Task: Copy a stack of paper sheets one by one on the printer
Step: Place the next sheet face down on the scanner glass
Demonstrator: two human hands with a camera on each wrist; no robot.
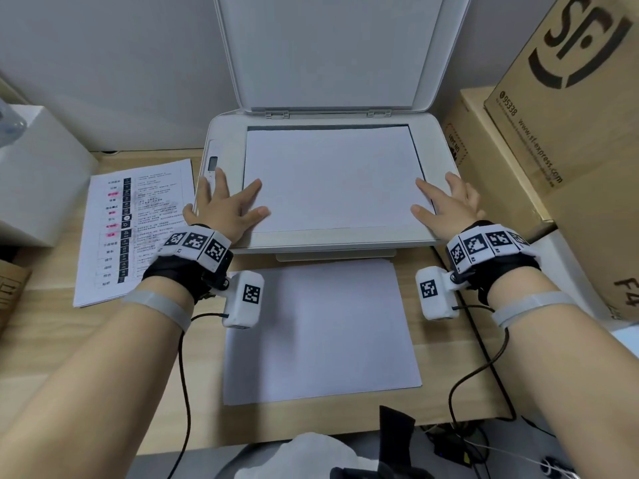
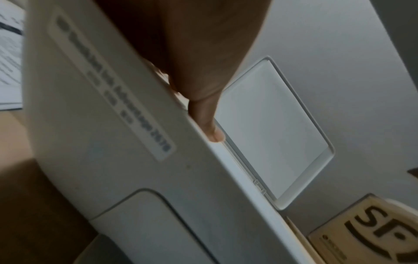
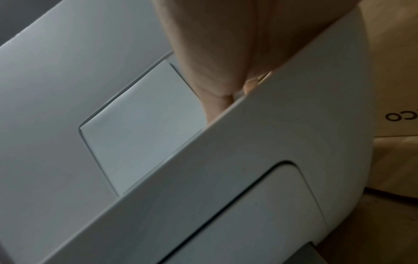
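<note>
The white printer (image 1: 224, 140) stands at the back of the desk with its scanner lid (image 1: 328, 50) raised upright. A blank white sheet (image 1: 332, 178) lies flat on the scanner glass. My left hand (image 1: 228, 202) rests with spread straight fingers on the sheet's left edge and the printer frame. On the sheet's right edge my right hand (image 1: 446, 202) lies flat in the same way. The printed stack (image 1: 135, 229) lies on the desk left of the printer. In the wrist views, fingers (image 2: 210, 125) and fingers (image 3: 217, 100) press at the printer's (image 2: 126, 160) top edge, the lid (image 3: 140, 128) behind.
A blank white sheet (image 1: 318, 330) lies on the wooden desk in front of the printer. Cardboard boxes (image 1: 570, 115) crowd the right side, close to my right hand. A white box (image 1: 38, 174) stands at the left. Cables (image 1: 480, 368) run over the desk's front right.
</note>
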